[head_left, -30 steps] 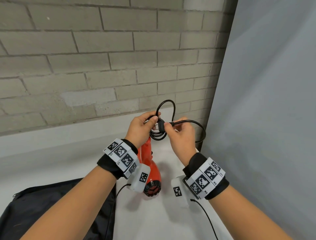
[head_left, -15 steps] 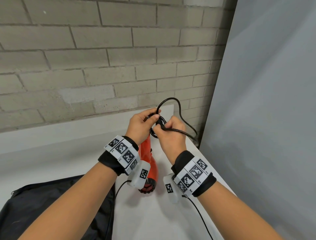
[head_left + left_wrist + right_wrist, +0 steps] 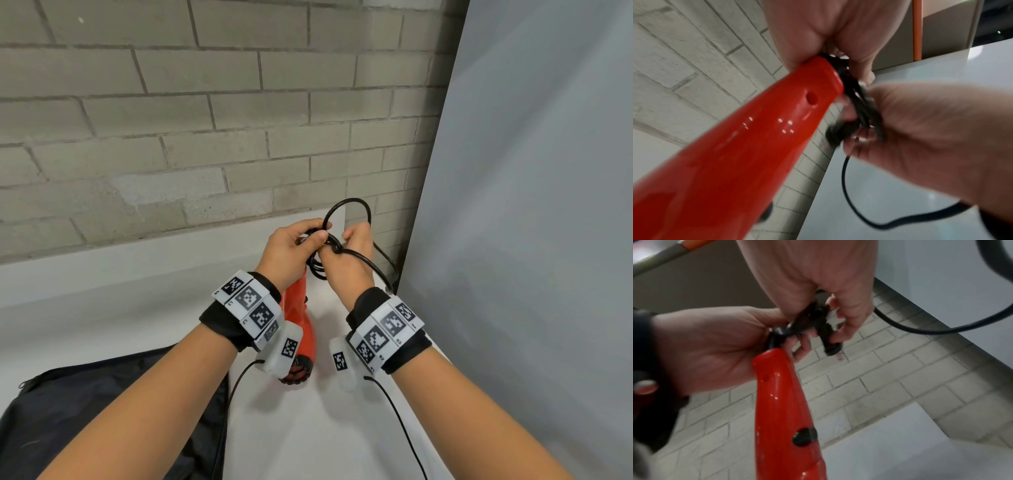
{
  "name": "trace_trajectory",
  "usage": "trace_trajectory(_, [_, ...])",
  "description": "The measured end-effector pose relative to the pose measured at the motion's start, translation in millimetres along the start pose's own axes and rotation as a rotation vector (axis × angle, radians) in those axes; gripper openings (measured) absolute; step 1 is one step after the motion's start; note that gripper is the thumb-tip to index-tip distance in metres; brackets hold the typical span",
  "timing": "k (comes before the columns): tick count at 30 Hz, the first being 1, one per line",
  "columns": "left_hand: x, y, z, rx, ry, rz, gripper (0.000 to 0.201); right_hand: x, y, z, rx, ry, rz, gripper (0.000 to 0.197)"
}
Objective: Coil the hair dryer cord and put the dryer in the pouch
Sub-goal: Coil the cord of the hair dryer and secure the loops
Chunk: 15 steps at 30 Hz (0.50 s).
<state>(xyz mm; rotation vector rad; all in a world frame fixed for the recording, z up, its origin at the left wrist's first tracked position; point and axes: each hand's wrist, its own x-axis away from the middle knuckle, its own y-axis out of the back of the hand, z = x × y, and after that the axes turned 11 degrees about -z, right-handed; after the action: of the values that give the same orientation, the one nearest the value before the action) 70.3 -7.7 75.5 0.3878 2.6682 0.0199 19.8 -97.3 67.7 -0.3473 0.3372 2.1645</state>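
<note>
A red hair dryer [image 3: 297,318] hangs nozzle-down above the white table, its handle [image 3: 760,129] [image 3: 781,402] pointing up. My left hand [image 3: 294,246] grips the coiled black cord [image 3: 352,219] at the handle's top end. My right hand [image 3: 349,260] pinches the cord's black plug [image 3: 824,327] [image 3: 840,133] right beside the coil. One loop stands above the hands and another loop [image 3: 380,267] trails right and down. The black pouch [image 3: 102,418] lies flat at the lower left.
A brick wall [image 3: 205,137] stands behind the white table [image 3: 308,428]. A grey panel [image 3: 531,240] closes off the right side, close to my right hand. Thin black sensor cables [image 3: 397,418] run from both wrist units.
My right hand has turned and pushed in closer to the left hand with the cord end. The upper loop has grown and the side loop has dropped lower on the right.
</note>
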Motion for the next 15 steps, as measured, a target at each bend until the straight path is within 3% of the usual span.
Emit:
trace_trajectory(2, [1,-1,-2,-0.023,-0.018,0.056,0.024,-6,1,-2,0.032,0.001,0.053,0.03])
trace_trajectory(5, [0,0,-1,-0.057,-0.041,0.041,0.023,-4,7,-2,0.041,0.04,0.258,0.028])
trace_trajectory(11, [-4,4,1,-0.092,0.015,-0.035,0.018,-5,29,-18,0.202,0.281,0.57,0.021])
trace_trajectory(15, [-4,11,-3,-0.039,0.11,-0.048,0.018,-12,38,-61,0.515,0.145,0.669,0.026])
